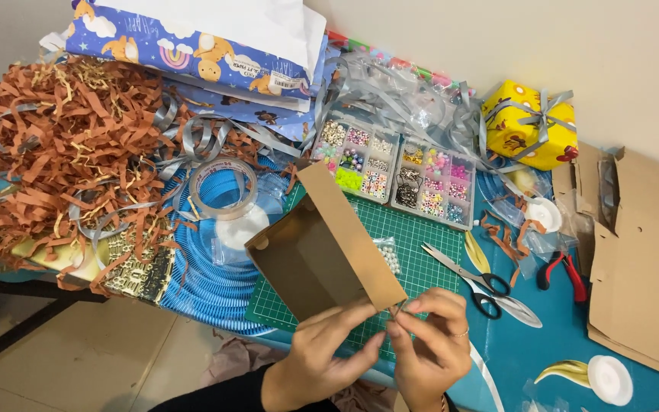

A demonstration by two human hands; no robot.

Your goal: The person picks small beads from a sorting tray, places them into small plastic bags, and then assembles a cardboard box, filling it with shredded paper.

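Clearly the work is at an early stage: the brown cardboard box [322,248] is folded into shape and held up over the green cutting mat [413,244], but it looks plain, with no wrapping or ribbon on it that this view shows. The left hand [322,355] grips the box at its lower edge, fingers closed on the card. The right hand [432,343] pinches something small and thin at the box's near corner; what it is cannot be told, though the fingertips are pressed together on it.

Around the mat lie the supplies, mostly unused. Scissors [474,278] with black handles rest on the mat's right edge, and red-handled pliers [566,275] lie further right on the blue tablecloth [543,351]. Two clear bead trays [394,172] with many small compartments of coloured beads sit just behind the mat. A roll of clear tape [224,188] lies to the left, beside a big heap of shredded brown paper [62,152].

At the back right stands a finished yellow gift box [529,124], cube-shaped and tied with grey ribbon. Folded blue wrapping paper [192,53] with cartoon animals and rainbows is stacked at the back left under a white sheet. Flat cardboard pieces [642,259] lie at the far right.
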